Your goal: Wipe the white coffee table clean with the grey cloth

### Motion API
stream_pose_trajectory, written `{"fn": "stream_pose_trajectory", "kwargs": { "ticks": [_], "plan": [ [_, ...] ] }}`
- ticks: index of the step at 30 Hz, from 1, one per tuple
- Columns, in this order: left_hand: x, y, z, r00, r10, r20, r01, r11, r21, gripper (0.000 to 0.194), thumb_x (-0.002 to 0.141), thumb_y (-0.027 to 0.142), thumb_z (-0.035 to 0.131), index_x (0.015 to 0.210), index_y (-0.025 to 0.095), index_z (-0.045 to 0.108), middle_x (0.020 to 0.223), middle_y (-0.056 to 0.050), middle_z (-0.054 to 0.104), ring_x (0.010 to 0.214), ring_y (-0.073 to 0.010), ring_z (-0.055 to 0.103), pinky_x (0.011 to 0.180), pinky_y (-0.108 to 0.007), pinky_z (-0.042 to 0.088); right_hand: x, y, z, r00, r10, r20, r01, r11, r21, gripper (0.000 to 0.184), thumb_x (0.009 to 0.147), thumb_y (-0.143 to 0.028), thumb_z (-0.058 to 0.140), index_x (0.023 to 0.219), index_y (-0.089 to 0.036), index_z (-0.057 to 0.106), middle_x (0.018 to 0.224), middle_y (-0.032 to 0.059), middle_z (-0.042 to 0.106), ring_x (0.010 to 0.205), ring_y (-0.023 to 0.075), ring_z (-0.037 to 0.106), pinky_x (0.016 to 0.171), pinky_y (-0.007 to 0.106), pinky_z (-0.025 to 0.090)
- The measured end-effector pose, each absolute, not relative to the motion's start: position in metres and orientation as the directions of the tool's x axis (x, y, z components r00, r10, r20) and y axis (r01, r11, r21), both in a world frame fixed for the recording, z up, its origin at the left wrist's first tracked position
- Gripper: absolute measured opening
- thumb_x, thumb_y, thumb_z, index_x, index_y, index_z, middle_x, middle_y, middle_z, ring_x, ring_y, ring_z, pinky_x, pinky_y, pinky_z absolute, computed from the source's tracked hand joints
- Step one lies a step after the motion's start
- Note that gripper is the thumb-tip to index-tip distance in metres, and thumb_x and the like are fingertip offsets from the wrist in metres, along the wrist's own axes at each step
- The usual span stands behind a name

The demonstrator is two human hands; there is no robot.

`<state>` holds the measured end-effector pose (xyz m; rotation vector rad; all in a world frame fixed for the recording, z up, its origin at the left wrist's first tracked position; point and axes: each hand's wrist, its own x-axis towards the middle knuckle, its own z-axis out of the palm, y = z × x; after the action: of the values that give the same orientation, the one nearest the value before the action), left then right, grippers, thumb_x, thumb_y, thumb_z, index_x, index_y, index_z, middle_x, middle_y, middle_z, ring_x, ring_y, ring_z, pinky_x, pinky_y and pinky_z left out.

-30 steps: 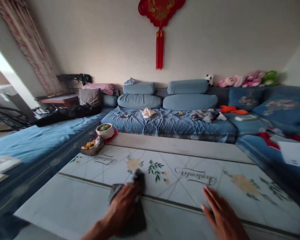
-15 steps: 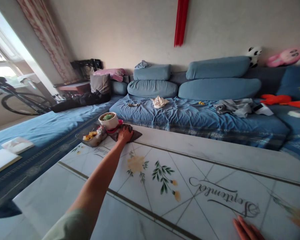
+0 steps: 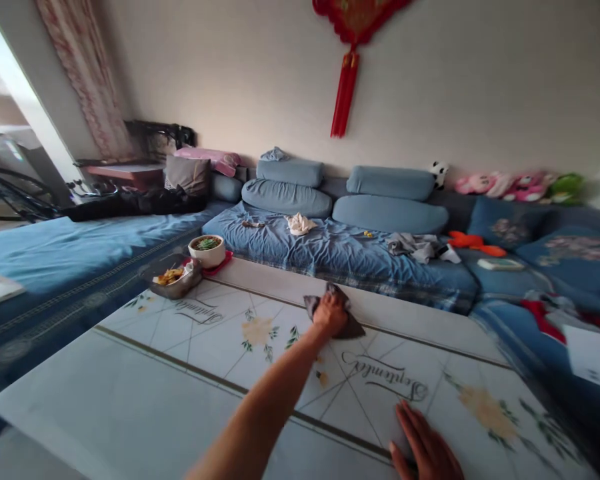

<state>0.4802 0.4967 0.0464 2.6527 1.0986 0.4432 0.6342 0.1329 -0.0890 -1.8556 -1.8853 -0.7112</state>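
Observation:
My left hand (image 3: 330, 315) presses on a dark grey-brown cloth (image 3: 351, 328) near the far edge of the table (image 3: 170, 393), its fingers curled over the fabric. The cloth lies partly bunched under the hand, with corners sticking out on both sides. Close to the near side, my right hand (image 3: 425, 443) rests on the tabletop with fingers stretched out and nothing in them. The white table cover is printed with flowers, lines and the word "September".
At the table's far left corner stand a white pot with a succulent (image 3: 207, 250) and a clear bowl (image 3: 176, 283) holding yellowish scraps. A blue sofa (image 3: 260, 237) runs behind and left of the table, with a grey garment (image 3: 414, 247) on it.
My left hand has slid the cloth rightward along the far side, away from the pot and bowl. The view has turned right and up, and more of my right hand shows.

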Motion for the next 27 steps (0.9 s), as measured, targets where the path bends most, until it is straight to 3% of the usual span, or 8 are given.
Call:
{"fn": "stream_pose_trajectory", "kwargs": {
  "ticks": [5,10,12,14,17,20,23,27],
  "plan": [
    [0.463,0.369,0.031,0.856,0.476,0.203,0.370,-0.837,0.403,0.070,0.107,0.042,0.062,0.170,0.013,0.061,0.180,-0.023,0.054,0.174,-0.0411,0.044,0.147,-0.061,0.035,0.621,0.139,-0.076,0.050,0.791,0.609,0.995,-0.091,0.037,0.062,0.117,-0.053,0.047,0.171,-0.024,0.061,0.164,0.0143,0.072,0.145,0.0374,0.075,0.113,0.056,0.067],
    [0.293,0.279,-0.007,0.949,0.242,0.201,0.144,-0.903,0.406,0.089,0.103,0.045,0.067,0.186,0.027,0.039,0.193,-0.011,0.039,0.180,-0.0374,0.035,0.151,-0.061,0.029,0.610,0.137,-0.074,0.137,0.808,0.574,0.990,-0.085,-0.116,0.067,0.120,-0.059,0.044,0.169,-0.019,0.064,0.170,0.0181,0.067,0.153,0.0393,0.068,0.122,0.059,0.061],
    [0.198,0.269,-0.021,0.956,0.270,0.117,0.209,-0.903,0.374,0.103,0.096,0.036,0.071,0.189,0.039,0.029,0.195,-0.002,0.033,0.179,-0.0363,0.038,0.151,-0.062,0.031,0.606,0.137,-0.074,0.165,0.806,0.569,0.984,-0.094,-0.153,0.068,0.120,-0.060,0.044,0.172,-0.019,0.061,0.173,0.0169,0.064,0.155,0.0394,0.066,0.126,0.061,0.057],
    [0.108,0.287,-0.028,0.896,0.441,0.049,0.408,-0.861,0.303,0.108,0.092,0.024,0.067,0.189,0.048,0.026,0.194,0.003,0.032,0.178,-0.0352,0.040,0.148,-0.062,0.039,0.602,0.137,-0.073,0.186,0.810,0.557,0.979,-0.108,-0.171,0.067,0.120,-0.058,0.043,0.173,-0.021,0.060,0.175,0.0146,0.062,0.158,0.0384,0.064,0.130,0.061,0.052],
    [0.024,0.354,-0.020,0.661,0.745,0.095,0.723,-0.665,0.184,0.087,0.103,0.022,0.049,0.185,0.048,0.039,0.191,0.004,0.040,0.175,-0.0310,0.046,0.147,-0.061,0.039,0.597,0.137,-0.071,0.214,0.814,0.540,0.974,-0.134,-0.185,0.066,0.120,-0.056,0.045,0.174,-0.021,0.059,0.177,0.0134,0.061,0.160,0.0380,0.062,0.133,0.061,0.048],
    [0.032,0.428,0.009,0.407,0.899,0.161,0.900,-0.425,0.098,0.070,0.113,0.030,0.036,0.180,0.027,0.053,0.186,-0.010,0.050,0.171,-0.0317,0.051,0.147,-0.057,0.038,0.595,0.136,-0.069,0.217,0.813,0.540,0.974,-0.141,-0.180,0.065,0.119,-0.055,0.046,0.173,-0.020,0.060,0.176,0.0147,0.061,0.159,0.0384,0.062,0.131,0.061,0.049],
    [0.113,0.475,0.049,0.189,0.967,0.169,0.978,-0.201,0.053,0.068,0.114,0.029,0.032,0.171,0.002,0.057,0.179,-0.030,0.053,0.166,-0.0426,0.053,0.140,-0.064,0.042,0.594,0.137,-0.066,0.209,0.814,0.542,0.976,-0.138,-0.169,0.062,0.119,-0.052,0.046,0.170,-0.019,0.061,0.175,0.0154,0.062,0.156,0.0378,0.064,0.128,0.060,0.051],
    [0.255,0.471,0.085,0.272,0.952,0.138,0.949,-0.289,0.124,0.060,0.110,0.020,0.037,0.158,0.007,0.070,0.168,-0.032,0.062,0.162,-0.0460,0.052,0.134,-0.072,0.042,0.595,0.140,-0.065,0.209,0.803,0.557,0.977,-0.153,-0.146,0.059,0.117,-0.049,0.047,0.164,-0.021,0.067,0.171,0.0156,0.067,0.154,0.0371,0.066,0.126,0.059,0.054]
  ]
}}
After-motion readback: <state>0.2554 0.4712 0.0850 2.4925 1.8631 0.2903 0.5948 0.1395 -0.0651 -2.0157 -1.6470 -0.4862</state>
